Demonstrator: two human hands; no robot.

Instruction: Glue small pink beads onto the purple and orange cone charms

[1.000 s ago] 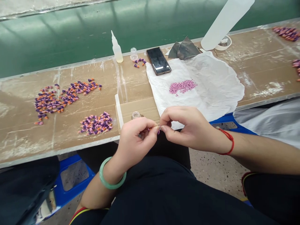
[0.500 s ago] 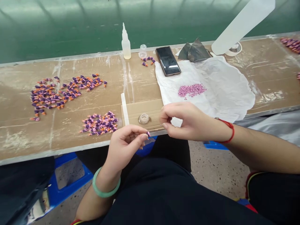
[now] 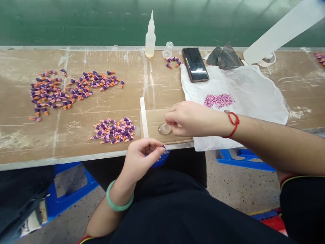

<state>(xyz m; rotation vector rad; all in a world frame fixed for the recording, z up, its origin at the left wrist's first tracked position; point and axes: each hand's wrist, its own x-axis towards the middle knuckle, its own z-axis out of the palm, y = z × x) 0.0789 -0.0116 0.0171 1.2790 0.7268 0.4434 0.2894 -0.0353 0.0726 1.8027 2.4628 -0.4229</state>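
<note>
Between thumb and fingers, my left hand [image 3: 143,157] pinches a small purple, pink and orange figurine [image 3: 163,146] just off the table's front edge. My right hand [image 3: 186,118] is closed in a pinch over the small round clear dish [image 3: 165,129], covering its right side. Whatever those fingertips hold, if anything, is hidden. The dish stands on a piece of cardboard [image 3: 154,118] with a white strip [image 3: 143,117] along its left side. Left of the cardboard lies a pile of similar figurines [image 3: 114,130]. Tiny pink pieces [image 3: 218,100] are spread on a white cloth [image 3: 256,91] beyond my right hand.
A larger group of purple and orange figurines [image 3: 50,91] covers the left of the table. Along the back stand a dropper bottle [image 3: 150,42], a clear cap [image 3: 168,50], a phone [image 3: 195,64], dark sheets [image 3: 227,57] and a tape roll [image 3: 268,60].
My right hand has moved from beside the dish to over it, its fingers curling closer together. My left hand keeps its pinch on the figurine. The camera view has shifted.
</note>
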